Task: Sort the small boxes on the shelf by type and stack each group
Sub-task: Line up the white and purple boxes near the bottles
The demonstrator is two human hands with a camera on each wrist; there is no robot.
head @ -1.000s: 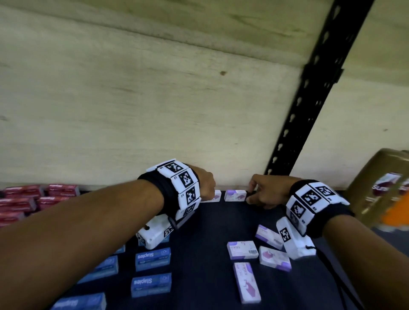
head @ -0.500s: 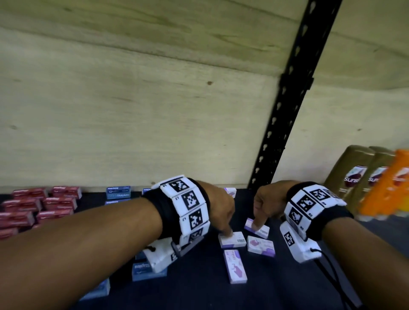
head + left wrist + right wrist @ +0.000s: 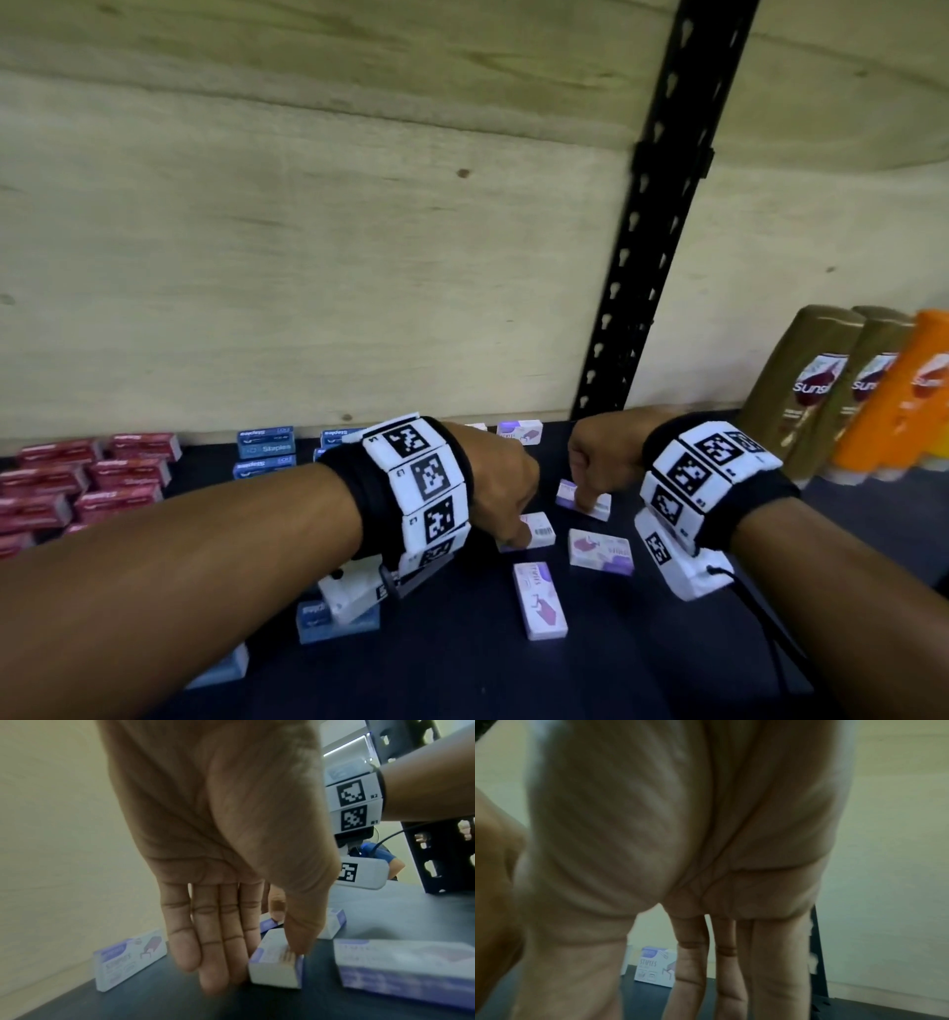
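In the centre of the head view the left hand reaches down onto a purple-and-white staple box lying flat on the dark shelf; in the left wrist view the thumb presses on that box's top while the four fingers hang straight alongside its left edge, so it is pinched between them. Just to the right, the right hand points its fingers down onto another purple box; the right wrist view shows the fingers straight and slightly apart, the contact itself hidden. Two more purple boxes lie below. Blue boxes and red boxes sit at the left, bottles at the right edge.
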